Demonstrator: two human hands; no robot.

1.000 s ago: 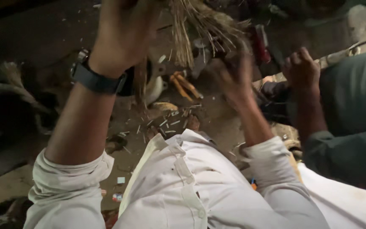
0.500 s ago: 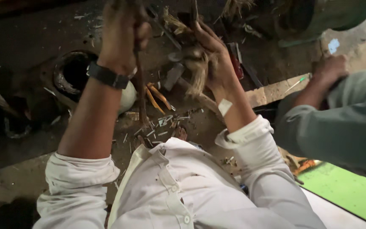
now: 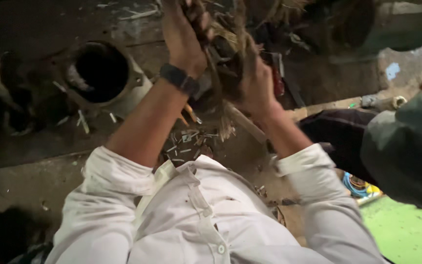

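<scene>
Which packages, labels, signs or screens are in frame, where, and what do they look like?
No sign or label shows.
Wrist device: on the left wrist, dark band, its face not visible.
Colourful wrapper-like item: on the ground at right, below a co-worker's dark sleeve; blue and yellow, too blurred to identify.
Green sheet: bottom right corner, flat, plain bright green.

Rough, dry fibre bundle (image 3: 230, 54); matt white cloth shirt (image 3: 196, 215); dull, grimy metal housing (image 3: 106, 78).
</scene>
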